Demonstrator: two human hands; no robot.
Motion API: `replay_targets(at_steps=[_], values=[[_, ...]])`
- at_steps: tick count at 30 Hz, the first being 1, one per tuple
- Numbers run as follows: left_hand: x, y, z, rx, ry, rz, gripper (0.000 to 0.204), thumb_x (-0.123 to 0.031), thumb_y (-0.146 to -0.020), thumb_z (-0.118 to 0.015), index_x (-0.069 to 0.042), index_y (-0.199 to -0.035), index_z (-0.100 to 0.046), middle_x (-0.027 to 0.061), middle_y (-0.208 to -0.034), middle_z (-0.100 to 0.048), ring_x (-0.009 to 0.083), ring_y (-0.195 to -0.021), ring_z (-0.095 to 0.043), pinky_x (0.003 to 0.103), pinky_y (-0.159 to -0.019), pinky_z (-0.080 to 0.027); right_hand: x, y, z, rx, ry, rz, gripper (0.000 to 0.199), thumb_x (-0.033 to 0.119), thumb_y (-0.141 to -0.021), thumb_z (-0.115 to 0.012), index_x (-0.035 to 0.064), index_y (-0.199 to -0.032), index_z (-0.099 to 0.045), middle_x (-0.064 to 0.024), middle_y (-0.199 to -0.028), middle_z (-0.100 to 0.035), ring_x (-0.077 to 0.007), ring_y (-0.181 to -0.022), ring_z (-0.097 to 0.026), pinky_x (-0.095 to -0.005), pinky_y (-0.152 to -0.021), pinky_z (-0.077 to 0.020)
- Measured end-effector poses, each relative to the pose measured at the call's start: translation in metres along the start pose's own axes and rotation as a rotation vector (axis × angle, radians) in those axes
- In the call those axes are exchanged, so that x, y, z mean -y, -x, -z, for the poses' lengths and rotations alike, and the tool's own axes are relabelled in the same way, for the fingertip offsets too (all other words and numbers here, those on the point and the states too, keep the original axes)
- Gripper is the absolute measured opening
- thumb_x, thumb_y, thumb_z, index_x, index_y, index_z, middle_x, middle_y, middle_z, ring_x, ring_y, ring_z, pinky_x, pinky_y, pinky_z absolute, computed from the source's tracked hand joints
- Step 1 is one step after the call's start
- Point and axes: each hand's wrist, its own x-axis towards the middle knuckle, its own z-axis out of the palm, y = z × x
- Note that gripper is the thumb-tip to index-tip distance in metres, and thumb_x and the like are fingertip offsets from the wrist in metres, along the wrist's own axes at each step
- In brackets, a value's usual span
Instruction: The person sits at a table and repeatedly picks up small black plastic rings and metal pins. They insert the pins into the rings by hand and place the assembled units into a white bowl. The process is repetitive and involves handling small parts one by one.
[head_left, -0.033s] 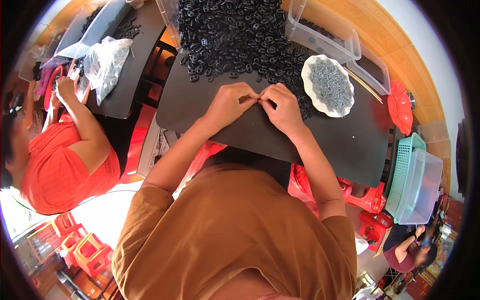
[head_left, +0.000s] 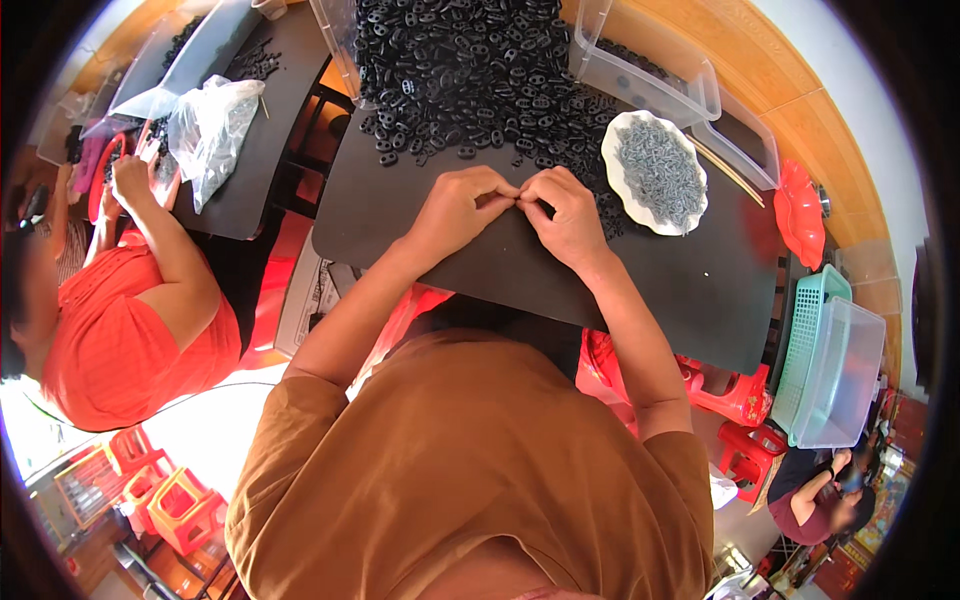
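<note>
Over the dark table point(head_left: 430, 278), my left hand point(head_left: 464, 208) and my right hand point(head_left: 562, 212) meet fingertip to fingertip. Both are closed in a pinch, and whatever lies between the fingers is hidden or too small to name. Just beyond them spreads a big heap of small black plastic parts with two holes point(head_left: 460, 80). Right of my right hand stands a white scalloped dish point(head_left: 617, 190), full of small grey pin-like pieces point(head_left: 662, 170).
Clear plastic bins point(head_left: 650, 88) stand behind the dish, with chopsticks point(head_left: 730, 172) beside it. A red scalloped plate point(head_left: 800, 215) lies at the right edge. Left, a person in red point(head_left: 140, 330) works at another table with a plastic bag point(head_left: 212, 135). Green basket point(head_left: 805, 340) at right.
</note>
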Motion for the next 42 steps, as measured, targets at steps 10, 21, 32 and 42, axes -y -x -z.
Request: replay_targets(at_steps=[10, 21, 32, 42], values=[[0.001, -0.004, 0.003, -0.102, 0.117, 0.043, 0.015, -0.002, -0.09, -0.066, 0.0, -0.104, -0.072, 0.0071, -0.097, -0.07, 0.0122, -0.082, -0.066, 0.025, -0.073, -0.053, -0.079, -0.092, 0.134, -0.341, -0.47, -0.401, 0.024, 0.01, -0.088, -0.067, 0.0037, -0.111, -0.066, -0.0064, -0.085, -0.071, -0.0128, -0.084, -0.067, -0.0241, -0.076, -0.0518], [-0.003, -0.01, 0.001, -0.057, -0.186, -0.021, 0.028, -0.003, -0.086, -0.069, -0.003, -0.114, -0.067, 0.0097, -0.116, -0.062, 0.0219, -0.082, -0.067, 0.031, -0.071, -0.055, -0.069, -0.021, 0.098, -0.039, 0.381, -0.394, 0.018, 0.008, -0.081, -0.071, 0.005, -0.099, -0.07, -0.0103, -0.1, -0.066, -0.0258, -0.09, -0.066, -0.0353, -0.078, -0.051], [0.007, -0.035, -0.01, 0.029, -0.433, -0.165, 0.017, -0.011, -0.087, -0.068, -0.004, -0.102, -0.069, 0.0104, -0.105, -0.063, 0.0327, -0.09, -0.065, 0.042, -0.079, -0.053, -0.077, 0.004, 0.102, 0.062, 0.549, -0.275, 0.009, 0.0, -0.077, -0.069, 0.0046, -0.084, -0.066, -0.0111, -0.087, -0.061, -0.0339, -0.09, -0.06, -0.0445, -0.078, -0.0474], [-0.014, -0.029, -0.019, 0.043, -0.477, -0.116, 0.014, -0.012, -0.086, -0.069, -0.007, -0.099, -0.068, 0.0111, -0.098, -0.06, 0.0329, -0.094, -0.062, 0.042, -0.084, -0.051, -0.065, -0.005, 0.103, -0.057, 0.523, -0.188, 0.006, 0.001, -0.082, -0.064, 0.0036, -0.085, -0.06, -0.014, -0.088, -0.058, -0.036, -0.091, -0.058, -0.0445, -0.077, -0.0461]])
